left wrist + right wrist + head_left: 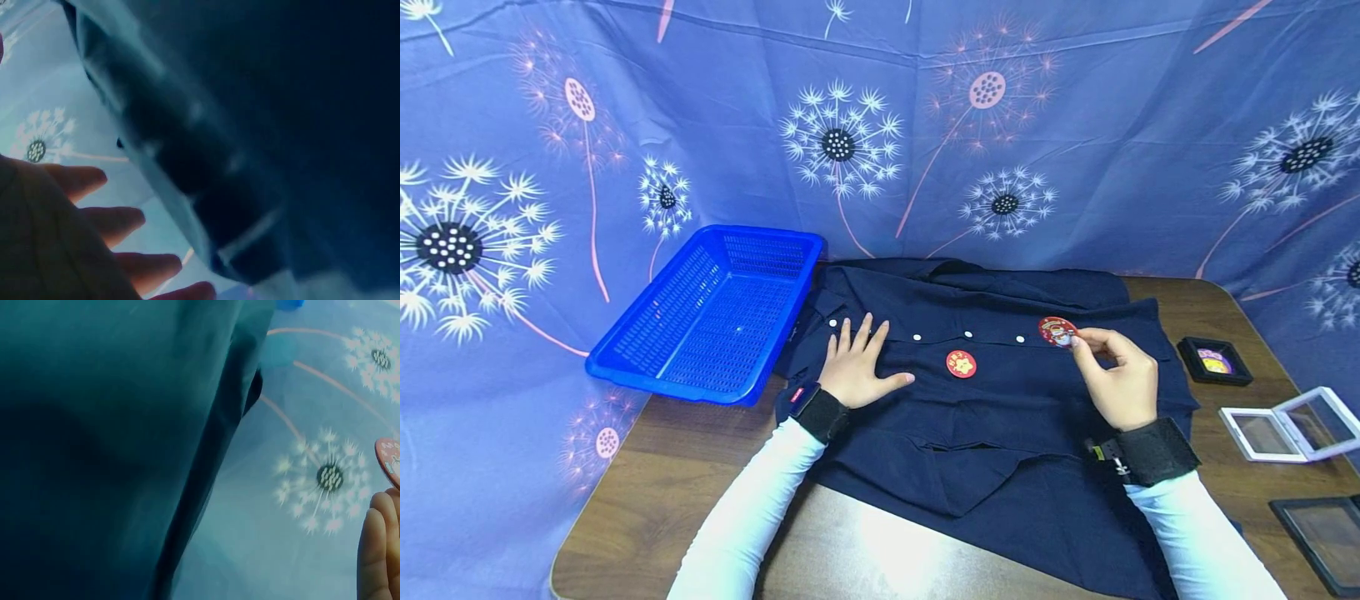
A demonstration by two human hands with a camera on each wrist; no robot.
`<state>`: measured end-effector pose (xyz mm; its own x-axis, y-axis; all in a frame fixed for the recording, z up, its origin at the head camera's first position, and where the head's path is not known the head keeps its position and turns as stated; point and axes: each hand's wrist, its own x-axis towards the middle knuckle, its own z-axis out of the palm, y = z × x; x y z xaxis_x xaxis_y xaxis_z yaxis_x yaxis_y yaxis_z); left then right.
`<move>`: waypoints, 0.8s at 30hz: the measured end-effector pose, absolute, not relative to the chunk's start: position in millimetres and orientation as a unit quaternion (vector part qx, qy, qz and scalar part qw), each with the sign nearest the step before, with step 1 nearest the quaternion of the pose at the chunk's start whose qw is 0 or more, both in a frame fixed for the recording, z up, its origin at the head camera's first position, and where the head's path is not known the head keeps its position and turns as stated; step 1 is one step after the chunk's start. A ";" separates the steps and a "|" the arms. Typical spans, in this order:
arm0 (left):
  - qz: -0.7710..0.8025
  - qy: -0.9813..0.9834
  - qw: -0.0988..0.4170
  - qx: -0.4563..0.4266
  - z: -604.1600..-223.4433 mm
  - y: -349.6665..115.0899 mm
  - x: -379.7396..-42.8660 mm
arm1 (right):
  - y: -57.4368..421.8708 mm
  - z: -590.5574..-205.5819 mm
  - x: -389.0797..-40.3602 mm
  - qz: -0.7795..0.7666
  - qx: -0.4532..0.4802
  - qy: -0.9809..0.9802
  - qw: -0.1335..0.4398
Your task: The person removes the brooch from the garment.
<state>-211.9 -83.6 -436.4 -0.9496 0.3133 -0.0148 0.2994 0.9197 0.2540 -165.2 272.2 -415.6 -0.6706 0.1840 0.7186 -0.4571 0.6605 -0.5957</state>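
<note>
A dark navy button-up shirt lies spread on the table, its row of white buttons running across it. On its left part rests my left hand, palm down with fingers spread. My right hand pinches a round red badge with a cartoon figure between thumb and fingers, over the right end of the button row. In the right wrist view the badge's edge shows above the fingertips. A second round red badge with a yellow star lies on the shirt between the hands.
A blue plastic basket stands at the left, against the shirt. To the right are a small black box with a colourful piece, an unfolded white frame and a black frame. A patterned blue cloth hangs behind the table.
</note>
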 end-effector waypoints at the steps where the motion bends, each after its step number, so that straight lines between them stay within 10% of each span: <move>1: 0.126 0.979 0.042 0.158 -437.0 -83.2 -212.2 | 276.3 -416.1 -164.1 0.403 0.074 -0.821 0.397; 24: 0.055 0.971 0.158 0.172 -436.7 -74.5 -212.7 | 373.6 -424.4 -131.7 0.509 -0.132 -0.779 0.342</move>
